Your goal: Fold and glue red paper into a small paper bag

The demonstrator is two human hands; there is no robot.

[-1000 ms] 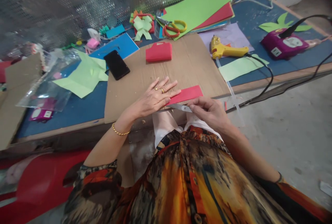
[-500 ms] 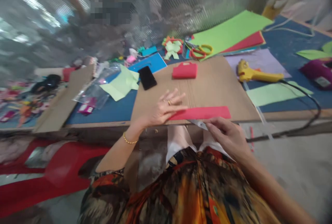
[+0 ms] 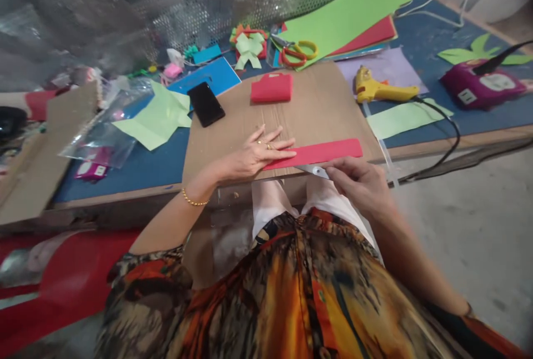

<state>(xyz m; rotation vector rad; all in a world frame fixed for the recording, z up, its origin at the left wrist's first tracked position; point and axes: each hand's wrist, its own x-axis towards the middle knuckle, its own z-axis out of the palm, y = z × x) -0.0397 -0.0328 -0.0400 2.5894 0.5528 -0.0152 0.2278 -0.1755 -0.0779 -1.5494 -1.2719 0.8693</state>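
Observation:
A red strip (image 3: pixel 325 152) lies near the front edge of the brown cardboard (image 3: pixel 320 109). My left hand (image 3: pixel 260 153) rests on the strip's left end with its fingers spread. Pinched in my right hand (image 3: pixel 358 181) is a pointed metal blade (image 3: pixel 312 170), its tip at the strip's lower edge close to my left fingertips. Further back on the cardboard sits a folded red piece (image 3: pixel 271 88). A black phone (image 3: pixel 206 104) lies to its left.
A yellow glue gun (image 3: pixel 383 88) with a black cord lies at the right, near a purple device (image 3: pixel 485 84). Scissors (image 3: pixel 297 52) rest by green sheets (image 3: pixel 345 15) at the back. Light green paper (image 3: pixel 156 117) and a plastic bag (image 3: pixel 100 120) are at the left.
The view has shifted, so the table's things appear lower and further left. My left hand now lies flatter on the strip. The blade remains in my right hand at the strip's edge.

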